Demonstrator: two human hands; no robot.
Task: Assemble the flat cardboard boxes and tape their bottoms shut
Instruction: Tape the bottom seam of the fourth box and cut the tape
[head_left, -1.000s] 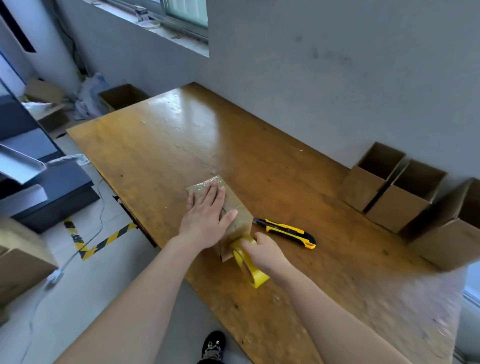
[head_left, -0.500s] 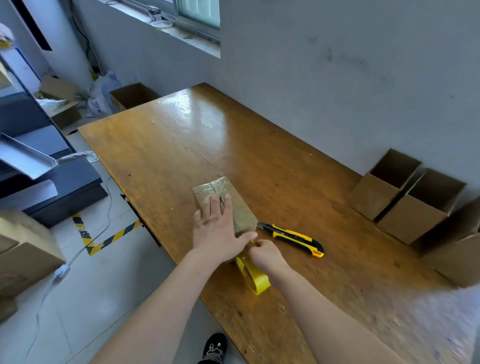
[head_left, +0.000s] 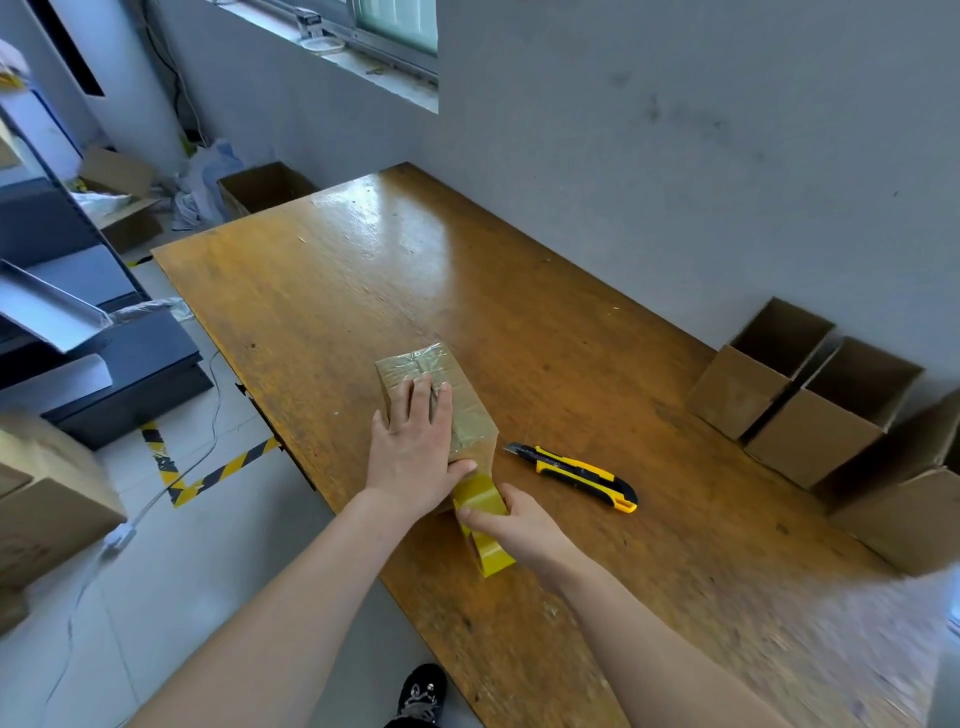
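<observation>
Head view: left hand (head_left: 415, 447), grip spread flat, pins the small brown cardboard box (head_left: 470, 415) against the orange wooden desk (head_left: 363, 291) by its near edge, steadying it; right hand (head_left: 519, 525), grip curled round the yellow tape roll (head_left: 491, 558), seemingly pulls tape taut.

No writing, brand name or number can be read on anything in view. The only marking that serves as a sign is the yellow-and-black striped hazard tape (head_left: 218, 470) stuck in an angled line on the grey tiled floor (head_left: 156, 597), well to the left of the left hand (head_left: 415, 452).
</observation>
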